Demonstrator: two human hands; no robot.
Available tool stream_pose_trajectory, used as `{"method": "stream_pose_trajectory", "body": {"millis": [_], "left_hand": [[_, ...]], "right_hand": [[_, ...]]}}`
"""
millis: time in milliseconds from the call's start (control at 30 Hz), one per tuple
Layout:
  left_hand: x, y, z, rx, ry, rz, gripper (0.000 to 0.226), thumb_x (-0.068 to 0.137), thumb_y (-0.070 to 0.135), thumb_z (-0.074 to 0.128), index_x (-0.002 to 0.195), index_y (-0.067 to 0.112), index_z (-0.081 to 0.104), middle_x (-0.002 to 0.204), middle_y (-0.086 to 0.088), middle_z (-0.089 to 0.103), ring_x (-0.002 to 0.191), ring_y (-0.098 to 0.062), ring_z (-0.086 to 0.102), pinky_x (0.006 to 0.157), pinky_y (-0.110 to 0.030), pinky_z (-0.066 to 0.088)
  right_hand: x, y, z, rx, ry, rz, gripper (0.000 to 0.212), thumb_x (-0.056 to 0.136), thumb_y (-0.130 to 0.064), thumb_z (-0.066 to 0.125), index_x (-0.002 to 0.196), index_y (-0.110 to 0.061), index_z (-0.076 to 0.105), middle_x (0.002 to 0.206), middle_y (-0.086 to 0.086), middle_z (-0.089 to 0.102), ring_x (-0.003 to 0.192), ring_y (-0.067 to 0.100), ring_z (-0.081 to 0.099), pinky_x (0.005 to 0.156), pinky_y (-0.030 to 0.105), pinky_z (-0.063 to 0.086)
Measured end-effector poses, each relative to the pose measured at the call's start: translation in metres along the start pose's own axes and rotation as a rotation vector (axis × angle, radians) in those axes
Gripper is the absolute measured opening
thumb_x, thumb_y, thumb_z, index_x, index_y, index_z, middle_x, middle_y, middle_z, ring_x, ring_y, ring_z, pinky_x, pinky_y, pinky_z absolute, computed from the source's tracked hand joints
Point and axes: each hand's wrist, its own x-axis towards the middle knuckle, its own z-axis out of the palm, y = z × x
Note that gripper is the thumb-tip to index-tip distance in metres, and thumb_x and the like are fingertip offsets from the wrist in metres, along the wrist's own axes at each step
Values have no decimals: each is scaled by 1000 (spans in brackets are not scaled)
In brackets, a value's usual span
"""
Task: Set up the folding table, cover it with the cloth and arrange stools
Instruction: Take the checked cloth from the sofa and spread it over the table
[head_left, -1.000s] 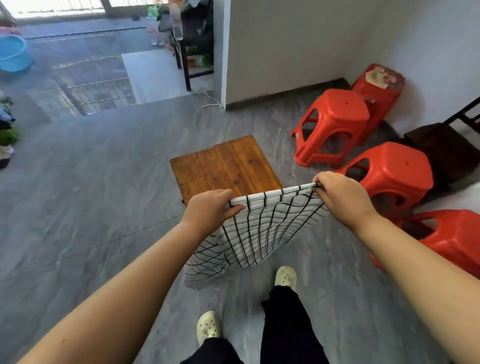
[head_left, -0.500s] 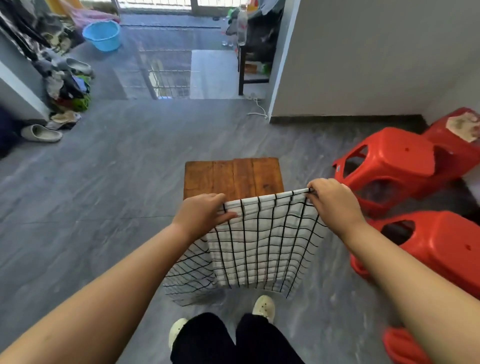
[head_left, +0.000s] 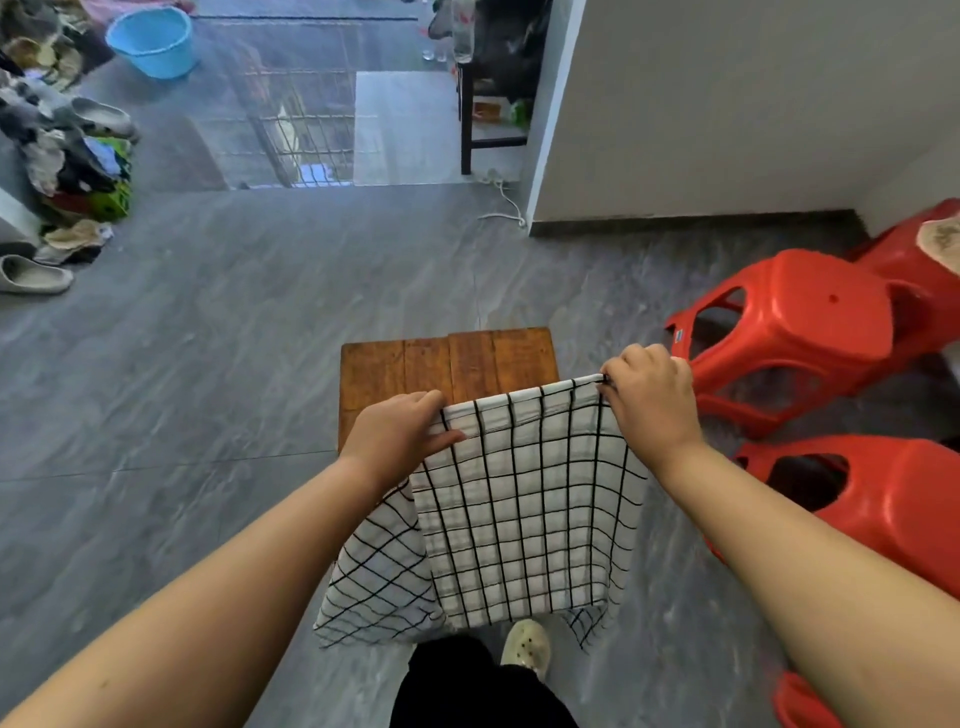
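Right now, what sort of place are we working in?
Probably a lived-in home, near a balcony or entry: a slipper and a heap of clothes lie on the grey tiled floor, a blue basin stands beyond, and red plastic stools stand near the wall.

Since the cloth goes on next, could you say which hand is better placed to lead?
Probably right: the right hand holds the cloth farther forward, beside the table; the left hand is nearer.

Four red stools (head_left: 789, 312), one wooden table (head_left: 447, 358), one checked cloth (head_left: 519, 509), one blue basin (head_left: 150, 41), two hands (head_left: 395, 431)
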Motion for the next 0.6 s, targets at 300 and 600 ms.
{"method": "stream_pose_trajectory", "body": {"millis": [300, 600], "left_hand": [[66, -56, 52, 63, -64, -18, 31, 81, 44, 66, 77, 18, 48, 64, 9, 49, 55, -14, 49, 41, -16, 15], [130, -104, 139, 143, -74, -69, 41, 70, 41, 76, 72, 21, 40, 57, 9, 50, 48, -15, 51, 40, -12, 8]], "right_hand": [[49, 6, 82, 163, 44, 109, 12, 75, -15, 73, 78, -12, 62, 78, 7, 47, 72, 28, 47, 58, 35, 38], [98, 25, 213, 441, 1, 271, 5, 81, -10, 68, 85, -13, 66, 83, 3, 47, 78, 22, 50, 53, 30, 39]]}}
